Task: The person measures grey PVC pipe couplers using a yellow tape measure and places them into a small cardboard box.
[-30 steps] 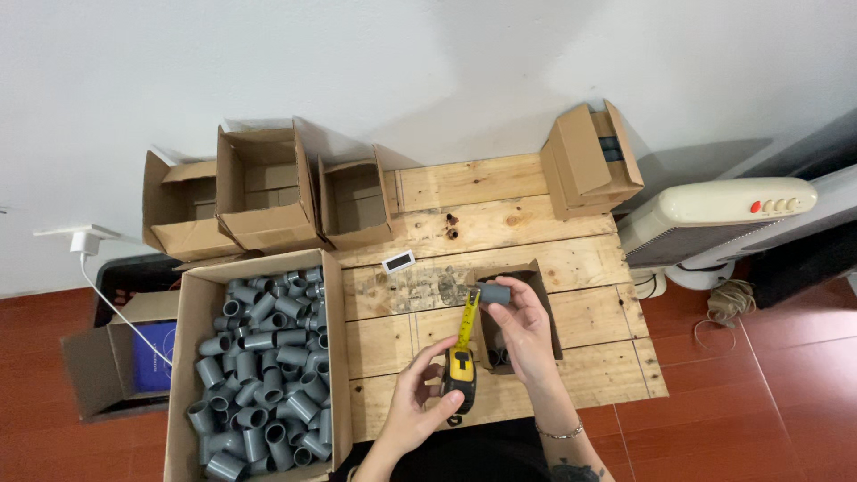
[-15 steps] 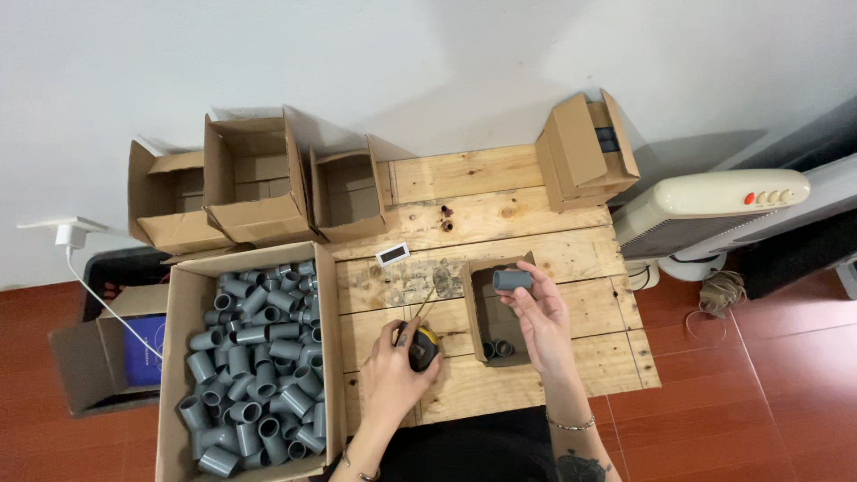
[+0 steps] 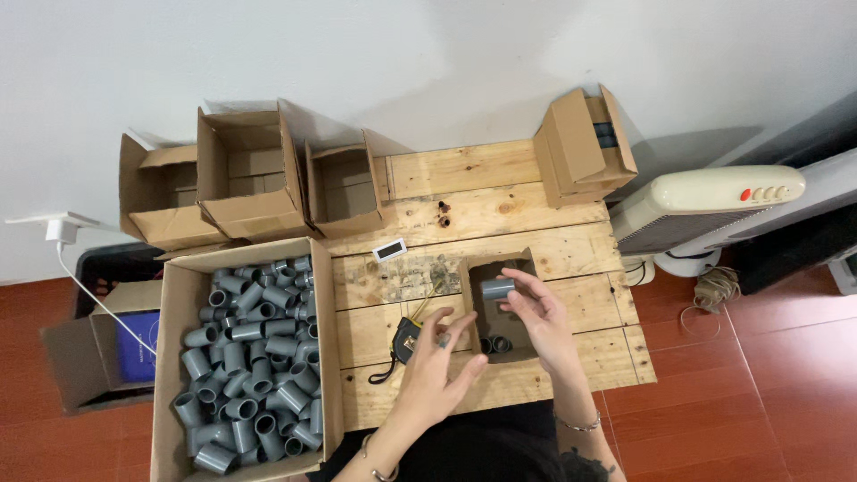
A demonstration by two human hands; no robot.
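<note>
My right hand holds a short grey pipe fitting by its end, just above a small open cardboard box with a couple of grey fittings in its bottom. My left hand hovers with fingers spread and nothing in it, right beside a yellow and black tape measure. The tape measure lies on the wooden pallet table, its black strap trailing toward the near edge.
A large cardboard box full of grey pipe fittings stands at the left. Three empty open boxes line the back, another box at back right. A small white device and small loose bits lie mid-table. A white fan heater stands to the right.
The yellow tape has drawn back into its case. My left hand set the tape measure on the table and let go. My right hand keeps the fitting over the small box.
</note>
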